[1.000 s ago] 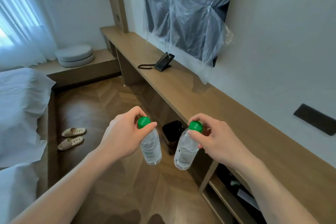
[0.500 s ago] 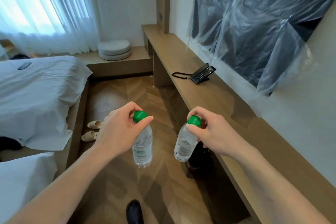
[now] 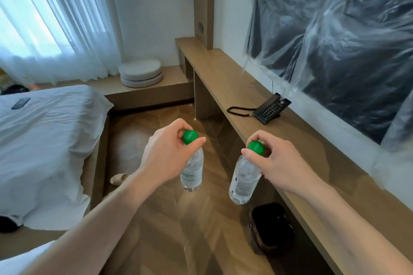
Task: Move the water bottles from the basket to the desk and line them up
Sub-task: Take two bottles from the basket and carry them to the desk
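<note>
Carrying two bottles toward the wooden desk (image 3: 297,140), the left hand (image 3: 165,163) is pinching the left water bottle (image 3: 192,172) by its green cap, and the right hand (image 3: 281,165) is pinching the right water bottle (image 3: 244,178) likewise, fingers closed around each cap. Both are hanging over the floor, beside the desk edge; judged mid-transfer, the next move is calling for standing them upright in a row, clear of the telephone (image 3: 271,108).

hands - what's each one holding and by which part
Each holds a water bottle by its green cap, pinched in the fingers: left hand the left bottle, right hand the right bottle.
</note>
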Tool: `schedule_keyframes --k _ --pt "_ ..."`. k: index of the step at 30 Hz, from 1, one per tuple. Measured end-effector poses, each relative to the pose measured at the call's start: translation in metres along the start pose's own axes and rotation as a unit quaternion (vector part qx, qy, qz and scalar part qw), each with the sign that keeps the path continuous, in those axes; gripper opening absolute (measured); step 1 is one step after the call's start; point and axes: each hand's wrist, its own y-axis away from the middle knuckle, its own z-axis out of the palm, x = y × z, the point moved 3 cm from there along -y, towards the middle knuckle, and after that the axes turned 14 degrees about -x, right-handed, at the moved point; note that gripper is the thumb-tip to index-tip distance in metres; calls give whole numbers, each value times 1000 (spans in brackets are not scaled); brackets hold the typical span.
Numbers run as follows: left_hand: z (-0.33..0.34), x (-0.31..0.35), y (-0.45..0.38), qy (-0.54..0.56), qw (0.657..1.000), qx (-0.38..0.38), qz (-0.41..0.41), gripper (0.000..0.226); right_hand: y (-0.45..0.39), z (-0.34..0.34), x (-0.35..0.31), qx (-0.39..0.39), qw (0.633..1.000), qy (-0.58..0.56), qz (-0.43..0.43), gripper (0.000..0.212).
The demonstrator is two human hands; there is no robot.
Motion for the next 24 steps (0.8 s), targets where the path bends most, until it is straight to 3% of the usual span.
schedule_keyframes --k 11,24 --pt "-18 -52 -183 43 999 -28 -2 26 -179 -34 33 25 999 18 28 23" --pt "-52 -87 -409 36 997 48 -42 28 -429 -108 64 -8 1000 17 -8 20"
